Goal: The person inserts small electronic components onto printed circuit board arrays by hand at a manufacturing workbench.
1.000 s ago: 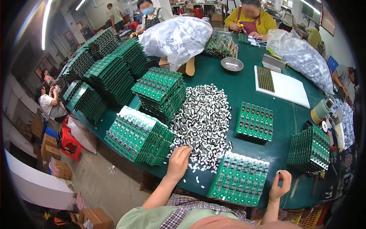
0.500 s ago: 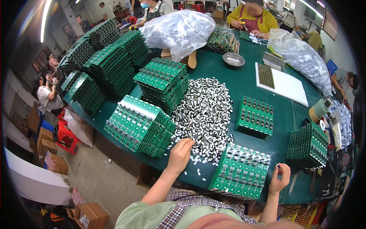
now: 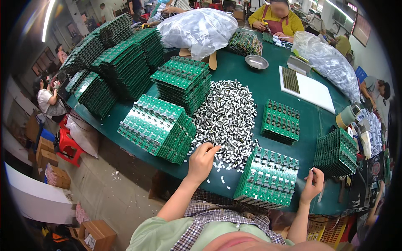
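My left hand (image 3: 201, 162) is at the near edge of a heap of small white-and-dark rectangular pieces (image 3: 228, 117). Its thumb and fingers are pinched together; what sits between them is hidden. Just right of a stack of green circuit boards (image 3: 268, 175), my right hand (image 3: 311, 186) is raised with its fingertips closed on a tiny whitish piece (image 3: 313, 169). Rows of dark parts and some white pieces show on the top board of that stack. A few loose pieces (image 3: 222, 181) lie between the heap and the stack.
More board stacks stand on the green table: near left (image 3: 155, 125), behind it (image 3: 182, 77), right of the heap (image 3: 281, 119) and far right (image 3: 336, 152). Farther back are a metal bowl (image 3: 256, 62), a white foam sheet (image 3: 312, 94) and stuffed plastic bags (image 3: 199, 31). A co-worker (image 3: 276, 21) sits opposite.
The whole view has shifted a little, so the table sits higher. Both hands have moved slightly to the right and stay pinched. The board stacks have not visibly changed.
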Motion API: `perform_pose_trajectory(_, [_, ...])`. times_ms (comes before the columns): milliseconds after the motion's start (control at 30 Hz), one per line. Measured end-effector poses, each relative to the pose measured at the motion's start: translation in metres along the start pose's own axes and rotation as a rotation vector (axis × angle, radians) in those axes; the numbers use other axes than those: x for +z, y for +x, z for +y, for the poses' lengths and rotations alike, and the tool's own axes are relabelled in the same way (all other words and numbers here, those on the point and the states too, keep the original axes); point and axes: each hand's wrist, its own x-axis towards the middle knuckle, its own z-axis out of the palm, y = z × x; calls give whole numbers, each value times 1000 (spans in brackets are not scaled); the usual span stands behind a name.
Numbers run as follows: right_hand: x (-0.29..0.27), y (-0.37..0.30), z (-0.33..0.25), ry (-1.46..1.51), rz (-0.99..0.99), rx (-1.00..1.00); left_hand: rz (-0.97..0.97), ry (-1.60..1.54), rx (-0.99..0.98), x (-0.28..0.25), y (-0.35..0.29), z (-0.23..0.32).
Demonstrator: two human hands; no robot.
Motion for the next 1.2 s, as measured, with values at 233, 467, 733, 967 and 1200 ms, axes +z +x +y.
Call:
perform_pose_trajectory(233, [-15, 11, -28, 32, -30, -44, 6, -11, -14, -3, -1, 1])
perform_pose_trajectory(467, [-28, 13, -63, 102, -125, -58, -3, -9, -23, -8, -4, 4])
perform_pose_trajectory(733, [-32, 36, -90, -5, -319, -108, -97, 13, -72, -3, -1, 3])
perform_pose_trajectory(967, [-31, 51, -96, -28, -573, -110, -41, 34, 5, 4, -1, -7])
perform_pose_trajectory(1200, [-15, 53, -93, -239, -607, -329, -62, 35, 2, -1, -5, -5])
